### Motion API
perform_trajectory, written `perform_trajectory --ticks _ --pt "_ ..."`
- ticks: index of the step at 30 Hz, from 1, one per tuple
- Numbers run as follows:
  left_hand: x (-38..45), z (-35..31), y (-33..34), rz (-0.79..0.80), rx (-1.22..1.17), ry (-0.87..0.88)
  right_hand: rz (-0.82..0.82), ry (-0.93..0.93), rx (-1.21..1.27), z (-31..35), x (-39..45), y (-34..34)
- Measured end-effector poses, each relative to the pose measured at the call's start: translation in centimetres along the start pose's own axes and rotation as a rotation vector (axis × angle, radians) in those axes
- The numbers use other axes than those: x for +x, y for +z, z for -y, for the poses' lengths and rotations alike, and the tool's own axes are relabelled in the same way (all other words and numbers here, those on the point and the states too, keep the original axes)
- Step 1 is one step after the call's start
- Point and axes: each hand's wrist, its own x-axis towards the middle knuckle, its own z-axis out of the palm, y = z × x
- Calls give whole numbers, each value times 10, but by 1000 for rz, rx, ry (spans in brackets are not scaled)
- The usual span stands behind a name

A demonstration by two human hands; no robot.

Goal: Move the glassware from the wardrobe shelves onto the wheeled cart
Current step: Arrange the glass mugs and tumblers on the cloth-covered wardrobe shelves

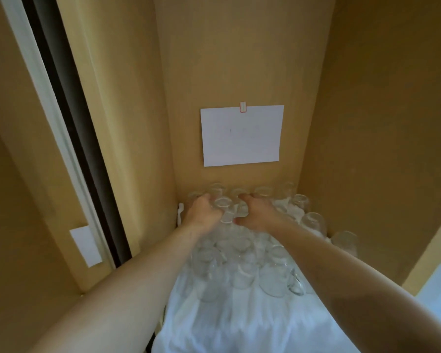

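Note:
Several clear glasses stand upside down on a white cloth [239,319] that covers the wardrobe shelf. Glass mugs with handles [278,276] fill the near rows, and taller glasses [313,222] line the back and right. Both my arms reach deep into the wardrobe. My left hand [201,212] curls its fingers round a glass [220,203] in the back rows. My right hand [257,212] grips another glass [242,208] right beside it, thumb toward me. The wheeled cart is out of view.
The wardrobe's brown back wall carries a white paper sheet [242,136] held by a clip. Brown side walls close in left and right. A dark sliding-door track [74,128] runs down the left, with a small white label [85,245] on the panel beside it.

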Motion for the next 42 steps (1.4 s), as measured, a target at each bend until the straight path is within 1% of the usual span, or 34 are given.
perform_trajectory --ticks 3,6,10,16,20,24,27,32,39,42 --pt "21 3 3 -25 77 -38 18 1 19 -5 25 5" --pt "48 10 6 -40 143 -86 26 -36 25 -11 56 11" --pt "85 17 8 -41 214 -103 68 -58 26 -16 99 14" --pt "132 30 13 -67 212 -193 114 -71 61 -20 159 24" --pt "158 44 20 -43 181 -242 95 -72 73 -23 186 41" --pt "176 55 29 -30 182 -301 160 -39 101 -19 212 50" --pt "185 60 37 17 163 -339 184 -47 133 -15 225 55" --pt "196 70 43 119 80 -318 167 -102 58 -14 237 59" --pt "212 88 47 244 203 -253 209 -152 86 -12 247 59" --pt "219 88 51 264 251 -264 220 -179 67 -9 247 59"
